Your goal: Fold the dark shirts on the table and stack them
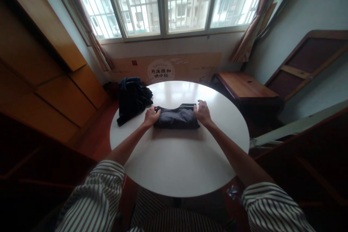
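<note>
A dark grey garment [176, 118], folded into a long, narrow bundle, lies across the white round table [179, 166]. Along its far right edge runs a black part with a thin white stripe. At the bundle's left end, my left hand [152, 116] is closed on the cloth, thumb on the near side. My right hand [203, 112] grips the right end with its thumb against the fabric, and a finger sticks out past the far corner. Fingertips behind the cloth are partly hidden. To the left, a heap of black clothing [133, 98] hangs partly over the table's edge.
A low wooden table [244, 84] stands beyond the round table at the right. Wooden cabinets [65, 98] line the left wall. Behind, a flat cardboard box [198, 63] with printed characters leans under the barred window [187, 3]. Dark furniture flanks me on both sides.
</note>
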The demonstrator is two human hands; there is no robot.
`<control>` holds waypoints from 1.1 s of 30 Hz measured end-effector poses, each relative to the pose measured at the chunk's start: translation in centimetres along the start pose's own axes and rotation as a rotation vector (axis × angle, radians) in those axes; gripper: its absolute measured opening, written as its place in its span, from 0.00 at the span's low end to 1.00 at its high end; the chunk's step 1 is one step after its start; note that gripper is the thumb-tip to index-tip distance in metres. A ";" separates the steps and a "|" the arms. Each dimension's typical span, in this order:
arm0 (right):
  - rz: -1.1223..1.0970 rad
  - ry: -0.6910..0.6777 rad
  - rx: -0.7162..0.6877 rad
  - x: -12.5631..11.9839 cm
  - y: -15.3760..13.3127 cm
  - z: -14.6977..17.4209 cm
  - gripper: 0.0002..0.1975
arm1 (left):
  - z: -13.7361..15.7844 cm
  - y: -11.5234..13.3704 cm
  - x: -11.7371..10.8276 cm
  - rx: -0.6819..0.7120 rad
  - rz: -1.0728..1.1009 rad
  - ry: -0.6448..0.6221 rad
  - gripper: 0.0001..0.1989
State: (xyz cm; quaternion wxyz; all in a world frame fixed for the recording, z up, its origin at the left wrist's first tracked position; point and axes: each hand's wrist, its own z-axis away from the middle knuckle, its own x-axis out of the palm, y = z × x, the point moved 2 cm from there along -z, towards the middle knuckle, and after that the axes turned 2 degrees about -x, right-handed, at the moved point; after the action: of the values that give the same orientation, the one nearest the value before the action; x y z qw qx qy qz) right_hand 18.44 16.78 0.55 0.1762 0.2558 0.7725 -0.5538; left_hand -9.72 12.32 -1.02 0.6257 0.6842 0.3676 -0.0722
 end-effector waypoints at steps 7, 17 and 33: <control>0.432 -0.604 -0.542 2.6 -3.8 2.5 0.31 | 3.2 2.1 2.2 0.738 -0.441 -0.512 0.24; 0.569 -0.661 -0.234 1.4 0.9 0.3 0.35 | 4.1 0.3 -0.7 0.844 -0.651 -0.555 0.40; -0.240 -0.194 -0.373 -5.9 -2.5 4.8 0.16 | 5.0 8.3 -6.0 0.584 0.035 -0.165 0.19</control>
State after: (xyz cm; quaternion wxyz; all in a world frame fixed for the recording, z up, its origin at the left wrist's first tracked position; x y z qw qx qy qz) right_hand 21.67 10.39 4.23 0.2268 0.0711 0.8657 -0.4406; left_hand -7.36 5.70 7.94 0.4316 0.8332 0.2675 -0.2191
